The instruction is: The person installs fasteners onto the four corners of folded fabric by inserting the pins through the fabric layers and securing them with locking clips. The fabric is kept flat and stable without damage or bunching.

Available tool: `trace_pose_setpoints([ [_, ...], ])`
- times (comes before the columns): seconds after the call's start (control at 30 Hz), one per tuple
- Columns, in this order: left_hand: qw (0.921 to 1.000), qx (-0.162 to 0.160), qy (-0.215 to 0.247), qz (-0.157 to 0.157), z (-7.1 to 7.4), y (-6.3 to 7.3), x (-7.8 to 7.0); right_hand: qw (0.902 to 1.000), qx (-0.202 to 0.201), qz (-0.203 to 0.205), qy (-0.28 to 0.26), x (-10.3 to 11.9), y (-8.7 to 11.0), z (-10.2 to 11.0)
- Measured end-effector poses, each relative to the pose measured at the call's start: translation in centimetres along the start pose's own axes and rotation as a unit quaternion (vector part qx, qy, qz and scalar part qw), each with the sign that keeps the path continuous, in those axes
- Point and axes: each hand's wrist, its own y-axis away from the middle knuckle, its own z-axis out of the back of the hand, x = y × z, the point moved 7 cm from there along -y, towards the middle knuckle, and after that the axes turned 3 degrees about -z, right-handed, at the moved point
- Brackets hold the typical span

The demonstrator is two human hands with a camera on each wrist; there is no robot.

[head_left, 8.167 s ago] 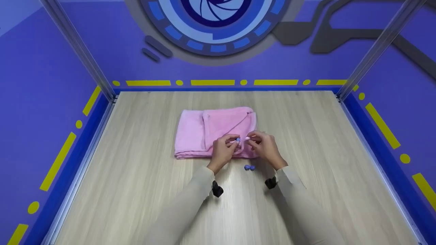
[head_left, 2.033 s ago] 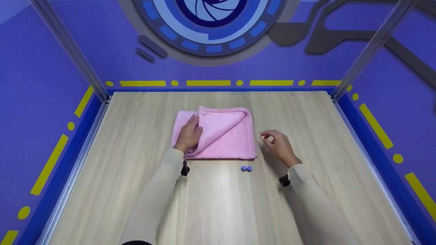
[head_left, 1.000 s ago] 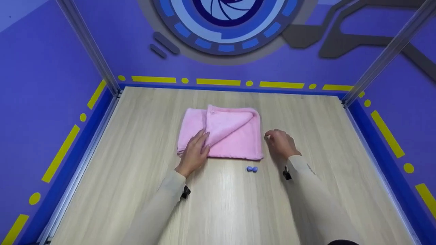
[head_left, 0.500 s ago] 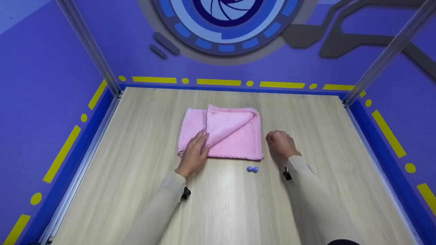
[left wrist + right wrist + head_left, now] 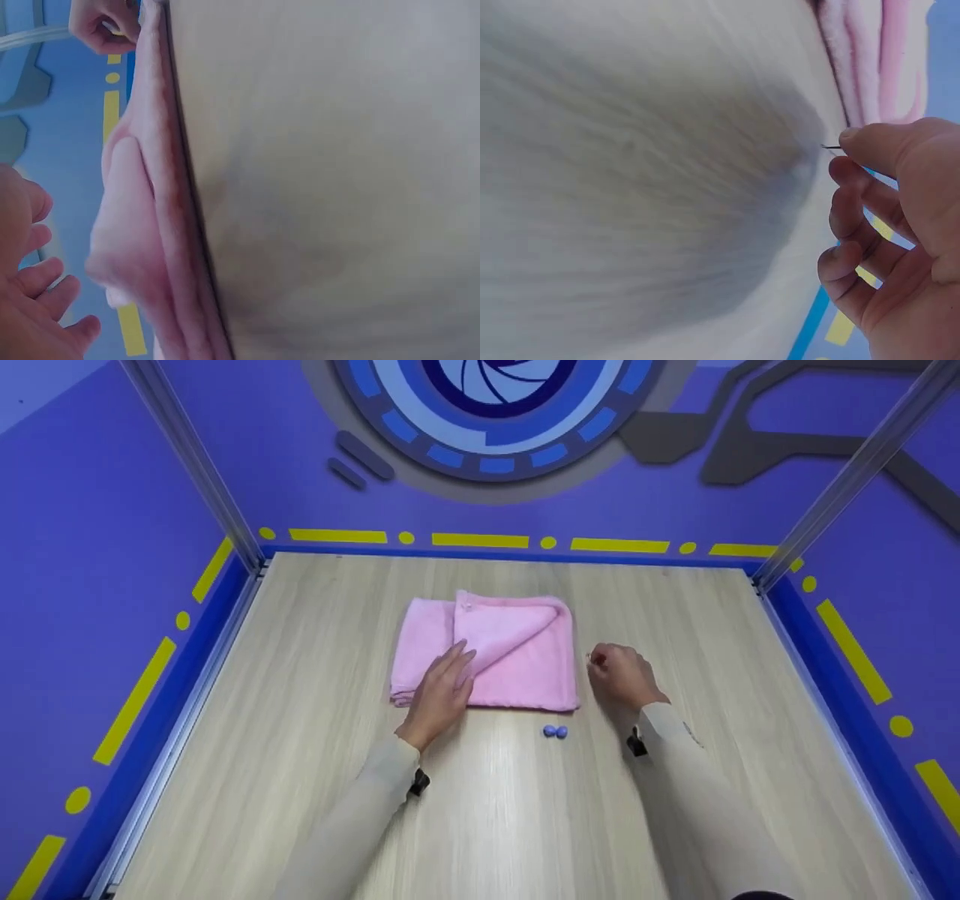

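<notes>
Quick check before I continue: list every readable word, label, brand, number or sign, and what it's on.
None readable.
Right sleeve: small mark near the cuff, too small to tell if it is lettering.
Pink folded blanket: no writing visible.
Yellow wall markings: plain dashes and dots.

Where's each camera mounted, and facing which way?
Head-worn: forward and down at the pink cloth; left hand, right hand and sleeves show.
Left wrist-worn: toward the cloth's edge; both hands show.
Right wrist-worn: across the tabletop; right hand, pinching a thin piece, shows.
Both wrist views share the cloth and right hand.
</notes>
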Motion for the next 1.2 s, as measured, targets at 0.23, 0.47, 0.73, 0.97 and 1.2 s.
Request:
trace_pose_setpoints([
  [0.23, 0.9984, 0.031, 0.007, -0.046, -2.5, -1.5, -3.3, 0.9992, -0.021, -0.017, -0.030, -0.3, 1.1, 1.8],
  [0.47, 0.9867, 0.156, 0.001, -0.044, -6.8, -2.0, -5.7, 0.9969, -0.052, -0.018, -0.056, -1.3, 2.4, 3.0],
  [0.73, 0.9699, 0.231, -0.008, -0.077, -10.3, -1.6, -8.1, 0.9966, -0.062, -0.015, -0.051, -2.3, 3.9, 3.4],
  [0.97, 0.9546, 0.282, -0.019, -0.094, -12.2, -0.6, -9.0, 0.9956, -0.057, -0.035, -0.066, -3.3, 4.8, 3.2],
  [1.2, 0.9515, 0.297, -0.047, -0.064, -13.0, -0.2, -8.7, 0.9928, -0.066, -0.056, -0.082, -4.2, 5.4, 3.4],
])
